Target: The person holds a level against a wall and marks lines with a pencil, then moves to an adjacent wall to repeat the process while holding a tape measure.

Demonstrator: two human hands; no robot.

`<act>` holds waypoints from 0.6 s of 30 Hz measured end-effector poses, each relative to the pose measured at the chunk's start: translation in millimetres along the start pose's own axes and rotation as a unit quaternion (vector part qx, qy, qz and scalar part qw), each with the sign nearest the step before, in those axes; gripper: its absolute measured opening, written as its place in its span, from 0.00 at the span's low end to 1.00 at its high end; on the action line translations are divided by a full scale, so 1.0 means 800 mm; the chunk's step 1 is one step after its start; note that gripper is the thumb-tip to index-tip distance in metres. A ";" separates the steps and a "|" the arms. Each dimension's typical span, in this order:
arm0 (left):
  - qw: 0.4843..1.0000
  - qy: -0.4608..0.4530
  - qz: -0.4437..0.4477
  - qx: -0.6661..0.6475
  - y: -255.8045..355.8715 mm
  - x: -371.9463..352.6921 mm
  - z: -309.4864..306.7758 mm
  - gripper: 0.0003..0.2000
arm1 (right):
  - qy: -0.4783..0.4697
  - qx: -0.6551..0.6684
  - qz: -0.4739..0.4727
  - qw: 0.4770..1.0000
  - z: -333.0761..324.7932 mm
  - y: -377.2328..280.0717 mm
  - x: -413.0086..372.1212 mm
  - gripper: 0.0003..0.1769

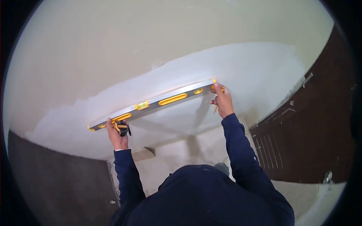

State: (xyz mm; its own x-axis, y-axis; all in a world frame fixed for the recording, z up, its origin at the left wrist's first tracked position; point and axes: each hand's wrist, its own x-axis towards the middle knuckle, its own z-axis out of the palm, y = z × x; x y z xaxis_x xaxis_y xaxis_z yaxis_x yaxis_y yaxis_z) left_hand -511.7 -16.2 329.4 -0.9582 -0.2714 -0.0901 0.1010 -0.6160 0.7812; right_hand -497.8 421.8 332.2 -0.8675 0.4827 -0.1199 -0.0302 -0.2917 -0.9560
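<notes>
A long grey spirit level with yellow grips and vials lies against the white-coated wall, its right end higher than its left in the view. Near its left end, my left hand grips it from below. That same hand also holds a black and yellow tape measure against the palm. My right hand is closed on the level's right end, the thumb at the edge. A thin yellow pencil sticks out below the right fingers; most of it is hidden by the hand.
The wall is beige above the white patch. A dark brown door with a metal bolt stands at the right, and a dark panel at the left. A small block-like ledge sits low at the wall's foot.
</notes>
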 end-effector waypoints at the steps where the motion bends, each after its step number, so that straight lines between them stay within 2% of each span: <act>1: 1.000 -0.002 0.010 0.004 0.004 -0.001 0.001 0.19 | -0.008 0.005 -0.008 1.000 0.004 0.001 -0.003 0.28; 18: 1.000 -0.005 -0.015 -0.010 -0.002 -0.005 0.012 0.21 | 0.006 0.027 -0.029 0.999 0.029 -0.002 0.001 0.30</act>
State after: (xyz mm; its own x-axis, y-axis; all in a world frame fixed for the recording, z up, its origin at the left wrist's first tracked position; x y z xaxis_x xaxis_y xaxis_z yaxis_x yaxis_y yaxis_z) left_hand -510.5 -6.5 334.3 -0.9637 -0.2450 -0.1060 0.0779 -0.6378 0.7662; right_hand -509.8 403.4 339.9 -0.8581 0.5090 -0.0679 -0.1071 -0.3067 -0.9458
